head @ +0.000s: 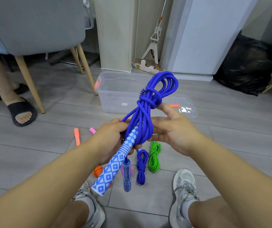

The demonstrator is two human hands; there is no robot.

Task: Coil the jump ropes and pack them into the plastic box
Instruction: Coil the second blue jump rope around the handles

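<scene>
head view: the knot [151,103] on the blue jump rope [166,79] looks loose. i judge the loops could spill if either grip eases on the way to the plastic box [113,89], open on the floor just beyond. the dangling second handle [127,176] might snag its rim. the left hand [110,137] is curled round the checked handle [109,168] and strands, and the right hand [173,129] grips the bundle below the knot. the rope is braided, bright blue, held in mid-air.

One wide-angle view from the wearer's head.
It faces forward and down; left hand [110,139], right hand [173,132] and blue rope [162,83] close, floor [238,129] beyond.
</scene>
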